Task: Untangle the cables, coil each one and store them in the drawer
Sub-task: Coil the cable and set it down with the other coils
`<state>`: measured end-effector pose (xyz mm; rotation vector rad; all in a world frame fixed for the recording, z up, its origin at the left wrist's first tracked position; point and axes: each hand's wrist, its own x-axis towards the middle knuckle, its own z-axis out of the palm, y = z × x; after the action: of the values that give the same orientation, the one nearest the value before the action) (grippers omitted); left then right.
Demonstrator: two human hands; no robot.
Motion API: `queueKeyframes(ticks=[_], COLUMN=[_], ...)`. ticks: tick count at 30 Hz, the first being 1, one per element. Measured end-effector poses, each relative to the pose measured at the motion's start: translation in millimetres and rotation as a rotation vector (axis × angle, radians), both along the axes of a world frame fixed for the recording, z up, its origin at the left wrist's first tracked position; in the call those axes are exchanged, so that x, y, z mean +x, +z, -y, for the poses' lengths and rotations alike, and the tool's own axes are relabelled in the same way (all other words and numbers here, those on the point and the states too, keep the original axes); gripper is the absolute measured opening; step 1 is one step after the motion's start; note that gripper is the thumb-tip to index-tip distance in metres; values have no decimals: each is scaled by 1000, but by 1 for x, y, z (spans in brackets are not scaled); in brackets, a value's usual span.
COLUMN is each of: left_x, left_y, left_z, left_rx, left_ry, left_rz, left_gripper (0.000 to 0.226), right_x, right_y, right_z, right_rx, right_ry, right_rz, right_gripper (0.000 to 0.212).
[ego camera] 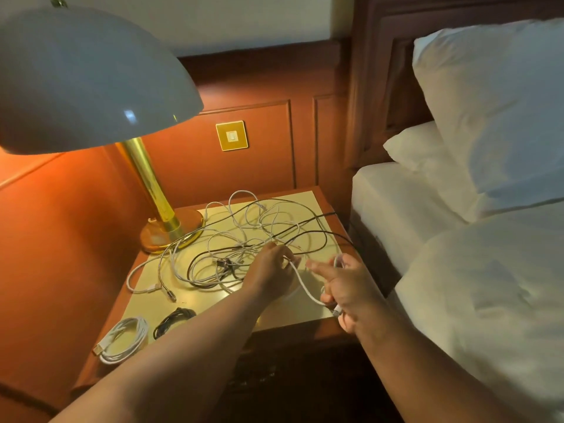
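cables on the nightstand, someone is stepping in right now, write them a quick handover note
Left hand: pinches a white cable at the edge of the tangle.
Right hand: fingers curled round the same cable's near end.
Done: a white coil and a black coil lie on the nightstand front left.
Left: pull this cable free, coil it, untangle and coil the rest, then store everything in the drawer, which is not clearly visible.

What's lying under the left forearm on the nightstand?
The coiled black cable pokes out from under the left forearm, beside the coiled white cable on the nightstand. How far the black coil continues beneath the arm is hidden.
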<state>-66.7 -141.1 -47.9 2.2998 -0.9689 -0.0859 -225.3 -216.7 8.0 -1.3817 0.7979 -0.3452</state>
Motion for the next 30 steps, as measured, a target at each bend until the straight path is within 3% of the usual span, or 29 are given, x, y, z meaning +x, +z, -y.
queueKeyframes(ticks=[3,7,11,13,15,18,20,22,24,26,30], left_x=[4,-1,-2,2,6,9,8,6,6,4,3], left_y=[-3,-8,-9,-11,-16,-24,-26,-25,-24,-23,-24], left_z=[-3,-2,11,13,12,11,12,13,13,13,12], left_rx=[39,95,34,16,-2,-18,-33,-35,-34,-40,-94], left_ry=[-6,-30,76,77,64,67,74,83,90,90,71], left_rz=[14,8,-32,-22,-32,-18,-14,-6,-14,-36,-65], left_gripper=[29,48,36,27,19,16,16,17,20,25,34], right_x=[3,-1,-5,-7,-8,-9,-8,-6,-4,-3,-3], right_y=[-6,6,17,19,16,17,18,21,26,33,28], right_z=[-2,-3,2,1,1,0,0,1,2,5,10], right_rx=[-264,-376,-713,-782,-702,-369,-177,-131,-37,41,-191], right_ry=[148,424,256,178,167,154,83,-21,-123,-180,4], right_rz=[-228,-403,-291,-135,46,289,373,412,421,371,131], right_gripper=[20,20,23,19,30,35,39,49,54,46,26])
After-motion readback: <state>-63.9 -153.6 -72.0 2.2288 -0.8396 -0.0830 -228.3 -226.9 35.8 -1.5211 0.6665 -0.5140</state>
